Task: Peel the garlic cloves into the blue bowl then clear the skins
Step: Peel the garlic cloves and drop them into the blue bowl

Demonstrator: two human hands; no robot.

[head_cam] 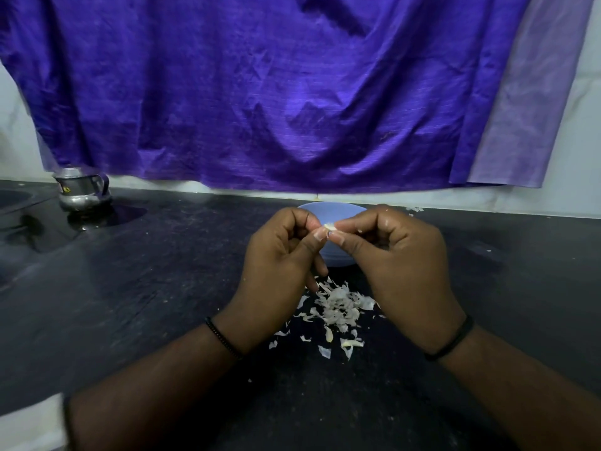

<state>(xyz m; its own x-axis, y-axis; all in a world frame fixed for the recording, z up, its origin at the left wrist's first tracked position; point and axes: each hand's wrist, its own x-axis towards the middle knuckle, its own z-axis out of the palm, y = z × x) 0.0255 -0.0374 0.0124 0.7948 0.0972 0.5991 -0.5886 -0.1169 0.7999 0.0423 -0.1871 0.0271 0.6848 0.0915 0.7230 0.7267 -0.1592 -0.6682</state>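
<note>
A small pale garlic clove (329,226) is pinched between the fingertips of both hands, held just above the blue bowl (328,211). My left hand (279,255) grips it from the left with thumb and forefinger; my right hand (393,255) grips it from the right. The bowl stands on the black counter behind my hands, and they hide most of it; its inside cannot be seen. A heap of white garlic skins (338,307) lies on the counter between my wrists, with loose flakes scattered toward me.
A dented metal jug (81,190) stands at the back left of the black counter (146,271). A purple cloth (260,92) hangs on the wall behind. A few skin flakes (414,209) lie right of the bowl by the wall.
</note>
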